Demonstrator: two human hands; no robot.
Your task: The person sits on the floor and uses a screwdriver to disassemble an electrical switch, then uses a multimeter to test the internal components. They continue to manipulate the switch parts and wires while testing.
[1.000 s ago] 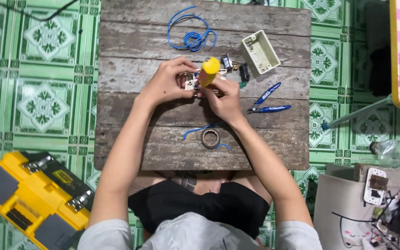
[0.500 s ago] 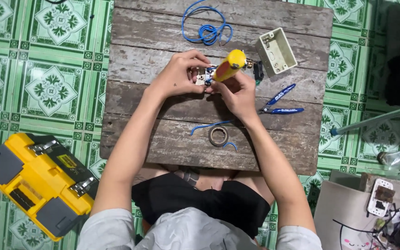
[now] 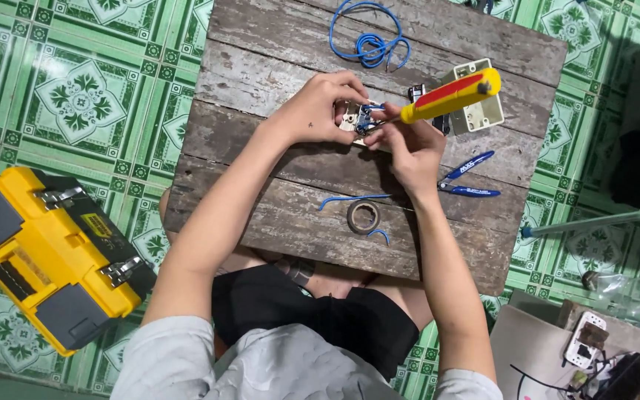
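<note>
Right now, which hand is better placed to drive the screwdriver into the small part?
Probably the right hand: it grips the yellow-handled screwdriver, tip at the small part. The left hand pinches that part.

screwdriver point(image 3: 450, 95): yellow and red handle
wire coil point(image 3: 368, 44): blue
pliers point(image 3: 467, 178): blue grips
toolbox point(image 3: 50, 255): yellow, grey corners
floor point(image 3: 75, 96): green floral tiles
</note>
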